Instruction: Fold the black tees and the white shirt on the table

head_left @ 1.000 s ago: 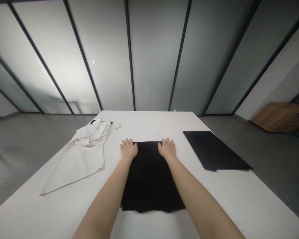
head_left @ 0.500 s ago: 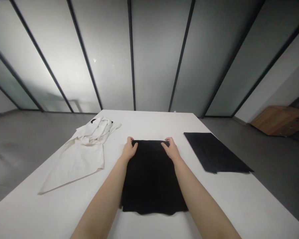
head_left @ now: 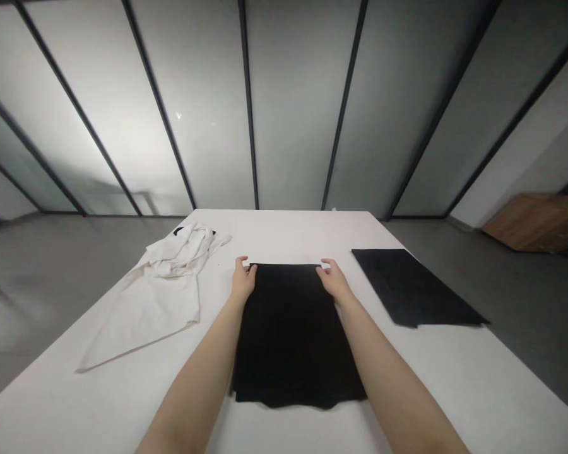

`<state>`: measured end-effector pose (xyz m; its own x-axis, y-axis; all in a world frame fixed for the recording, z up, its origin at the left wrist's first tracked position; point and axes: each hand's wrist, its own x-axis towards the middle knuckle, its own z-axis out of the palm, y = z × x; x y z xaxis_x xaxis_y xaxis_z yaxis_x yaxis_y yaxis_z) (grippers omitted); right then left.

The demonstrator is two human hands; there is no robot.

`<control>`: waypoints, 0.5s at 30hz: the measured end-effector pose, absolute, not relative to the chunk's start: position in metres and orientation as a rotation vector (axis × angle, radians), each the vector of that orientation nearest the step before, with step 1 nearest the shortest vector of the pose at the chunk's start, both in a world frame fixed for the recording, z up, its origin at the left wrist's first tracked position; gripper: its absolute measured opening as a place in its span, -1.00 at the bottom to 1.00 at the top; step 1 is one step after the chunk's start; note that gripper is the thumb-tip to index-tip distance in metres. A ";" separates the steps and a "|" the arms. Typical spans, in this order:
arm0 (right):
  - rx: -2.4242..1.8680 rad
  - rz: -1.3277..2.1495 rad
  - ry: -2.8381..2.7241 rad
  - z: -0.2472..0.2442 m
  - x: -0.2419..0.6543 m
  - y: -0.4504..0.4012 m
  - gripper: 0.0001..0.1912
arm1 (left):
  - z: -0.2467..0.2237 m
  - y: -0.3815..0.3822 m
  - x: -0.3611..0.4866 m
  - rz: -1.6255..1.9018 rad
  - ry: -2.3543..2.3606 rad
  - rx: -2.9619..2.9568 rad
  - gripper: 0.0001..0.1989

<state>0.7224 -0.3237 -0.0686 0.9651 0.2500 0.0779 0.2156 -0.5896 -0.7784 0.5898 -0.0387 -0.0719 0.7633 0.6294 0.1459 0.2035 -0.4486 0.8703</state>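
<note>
A folded black garment (head_left: 293, 334) lies flat on the white table (head_left: 284, 236) in front of me, its near edge wavy. At its far left corner is my left hand (head_left: 243, 280), the thumb touching the cloth and the index finger apart from it, just outside the edge. My right hand (head_left: 335, 282) is at the far right corner in much the same pose, thumb at the edge and fingers spread outward. Neither hand is closed round the cloth. My forearms run along both sides of the garment and cover part of its side edges.
To the left lies a crumpled white garment (head_left: 156, 296) with a small black part at its far end. Another folded black garment (head_left: 416, 287) rests near the table's right edge. Frosted glass panels (head_left: 288, 107) stand behind, and a wooden cabinet (head_left: 537, 221) is at far right.
Both hands have moved slightly outward, and the thumbs that lay over the garment's corners are now at its edges. The garment looks a little wider at its near right side.
</note>
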 end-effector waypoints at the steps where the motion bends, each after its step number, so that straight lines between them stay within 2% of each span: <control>1: -2.233 0.023 -0.305 -0.066 0.722 -0.324 -0.46 | -0.069 -0.041 0.590 0.576 0.647 2.043 -0.57; 6: -2.428 -0.151 -0.620 -0.047 0.701 -0.306 -0.45 | -0.048 -0.062 0.587 0.655 0.643 2.461 -0.51; 9: -2.552 0.015 -0.968 -0.046 0.675 -0.286 -0.40 | -0.043 -0.085 0.583 0.468 0.510 2.718 -0.53; 12: -2.630 0.224 -1.072 -0.052 0.656 -0.274 -0.35 | -0.051 -0.105 0.579 0.160 0.457 2.797 -0.42; 15: -2.695 0.240 -1.048 -0.055 0.650 -0.275 -0.33 | -0.060 -0.115 0.573 0.145 0.483 2.816 -0.36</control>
<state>0.6500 -0.2746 -0.0554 0.7294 0.6809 -0.0660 0.6416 -0.7143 -0.2795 0.5731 -0.1146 -0.0604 0.9390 0.3402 0.0508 0.3121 -0.9048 0.2898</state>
